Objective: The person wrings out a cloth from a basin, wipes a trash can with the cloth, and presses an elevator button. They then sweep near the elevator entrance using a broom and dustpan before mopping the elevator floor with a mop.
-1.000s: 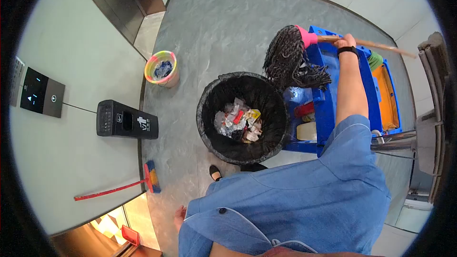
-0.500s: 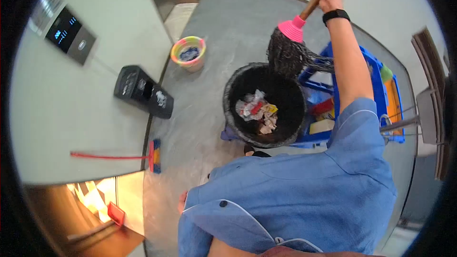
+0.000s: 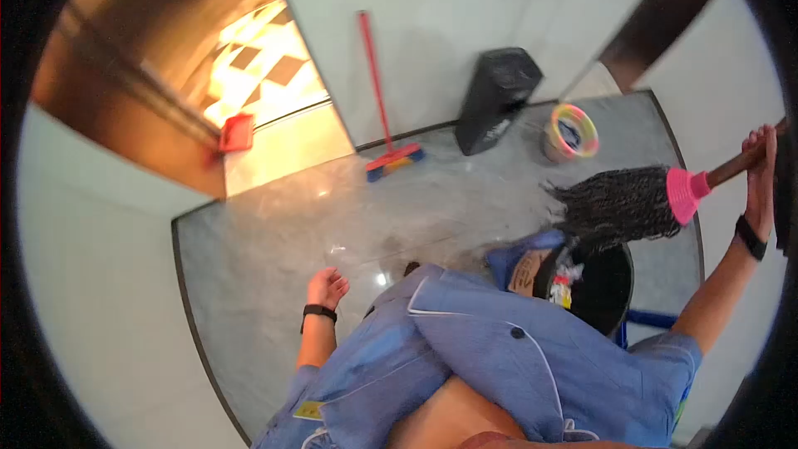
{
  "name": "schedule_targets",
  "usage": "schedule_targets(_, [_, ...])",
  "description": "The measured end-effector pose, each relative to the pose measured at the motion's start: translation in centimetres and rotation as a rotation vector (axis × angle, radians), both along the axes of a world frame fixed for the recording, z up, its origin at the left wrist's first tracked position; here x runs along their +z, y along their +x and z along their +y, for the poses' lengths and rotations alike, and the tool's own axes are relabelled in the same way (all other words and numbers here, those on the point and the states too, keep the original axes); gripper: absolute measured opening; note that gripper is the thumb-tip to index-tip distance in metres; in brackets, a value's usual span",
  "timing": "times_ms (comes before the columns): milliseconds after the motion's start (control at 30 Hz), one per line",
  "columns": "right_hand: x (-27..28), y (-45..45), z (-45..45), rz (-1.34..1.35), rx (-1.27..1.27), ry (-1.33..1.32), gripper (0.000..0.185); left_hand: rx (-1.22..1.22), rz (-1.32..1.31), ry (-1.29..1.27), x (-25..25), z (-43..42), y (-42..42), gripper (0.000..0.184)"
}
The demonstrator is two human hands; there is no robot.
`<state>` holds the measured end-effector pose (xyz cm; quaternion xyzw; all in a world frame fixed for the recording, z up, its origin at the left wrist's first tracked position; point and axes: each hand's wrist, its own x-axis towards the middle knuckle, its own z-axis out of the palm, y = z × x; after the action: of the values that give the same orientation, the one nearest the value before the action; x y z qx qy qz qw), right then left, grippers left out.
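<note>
Right hand (image 3: 758,160) on mop (image 3: 619,206), left (image 3: 327,289) clearer

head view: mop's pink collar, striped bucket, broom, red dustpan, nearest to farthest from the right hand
From the right hand:
1. pink collar, far right, on the held mop
2. bucket, right of centre, on the floor
3. broom, left of the bucket, by the wall
4. red dustpan, farthest left, by the doorway

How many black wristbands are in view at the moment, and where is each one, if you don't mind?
2. One wristband is at the wrist of the open left hand, the other wristband at the wrist of the right hand, which holds the mop.
</note>
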<state>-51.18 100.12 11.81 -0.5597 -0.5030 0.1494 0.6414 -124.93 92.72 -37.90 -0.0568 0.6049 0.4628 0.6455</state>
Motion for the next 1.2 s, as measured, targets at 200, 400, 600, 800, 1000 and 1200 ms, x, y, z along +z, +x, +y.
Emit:
schedule_targets(200, [-8.4, -21.6, 9.6, 0.115, 0.637, -0.030, 0.024, 0.143, 0.041, 0.138, 3.8, -2.1, -1.0, 0.017])
schedule_targets(400, [-16.5, -40.6, 16.9, 0.196, 0.897, -0.135, 0.016, 0.365, 0.129, 0.223, 6.1, -6.0, -7.8, 0.019])
schedule_targets(600, [-23.4, -59.9, 23.8, 0.174, 1.151, -0.207, 0.018, 0.577, 0.098, 0.335, 5.0, -4.9, -19.2, 0.019])
schedule_targets(800, [-25.1, -78.5, 32.1, 0.197, 1.241, -0.314, 0.022, 0.610, 0.107, 0.434, 10.7, -0.5, -32.2, 0.021])
schedule_targets(1000, [-27.6, -88.3, 39.1, 0.294, 1.204, -0.328, 0.021, 0.619, 0.132, 0.494, 12.2, 5.1, -39.9, 0.024])
schedule_targets(1200, [-31.4, -98.1, 51.2, 0.484, 1.151, -0.289, 0.022, 0.561, 0.128, 0.505, 14.6, 18.7, -48.3, 0.024])
